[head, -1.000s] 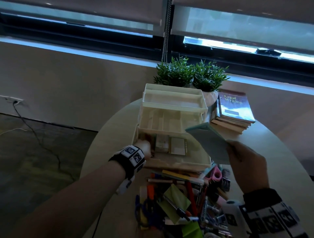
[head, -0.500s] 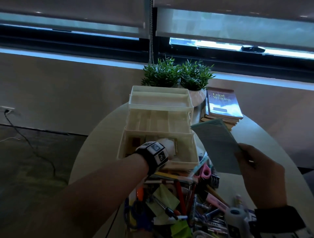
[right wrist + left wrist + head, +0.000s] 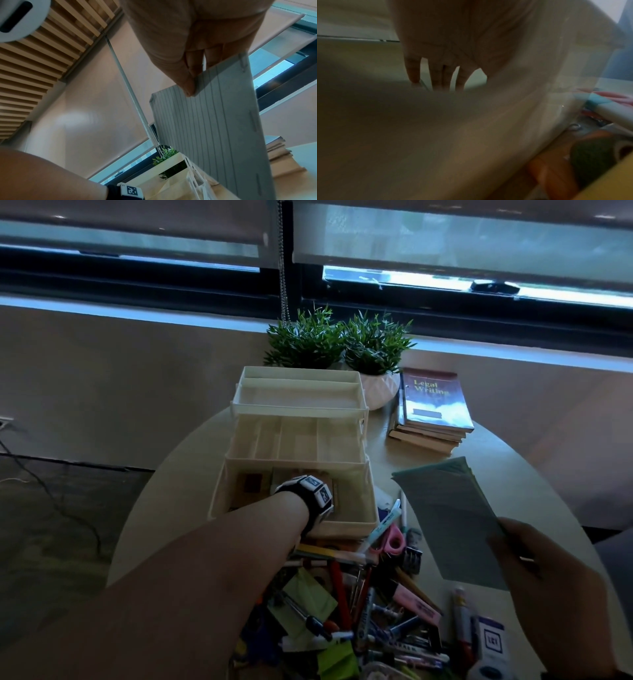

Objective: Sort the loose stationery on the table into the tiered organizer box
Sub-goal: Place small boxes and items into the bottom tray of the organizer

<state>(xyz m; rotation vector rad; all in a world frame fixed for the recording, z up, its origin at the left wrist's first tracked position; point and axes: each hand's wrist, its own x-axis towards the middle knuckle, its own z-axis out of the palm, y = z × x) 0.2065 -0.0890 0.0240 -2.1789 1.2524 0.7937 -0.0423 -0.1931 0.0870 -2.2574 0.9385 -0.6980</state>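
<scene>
Right hand [image 3: 555, 573] pinches notepad [image 3: 452, 522] corner; left hand [image 3: 447, 56] inside organizer [image 3: 349, 498].

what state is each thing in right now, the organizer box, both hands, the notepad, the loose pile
organizer box: tiers fanned open, bottom tier holds small boxes
left hand: reaching down into the bottom tier, fingers straight
right hand: pinching the notepad's corner
grey notepad: held in the air, tilted
stationery pile: loose on the table
</scene>
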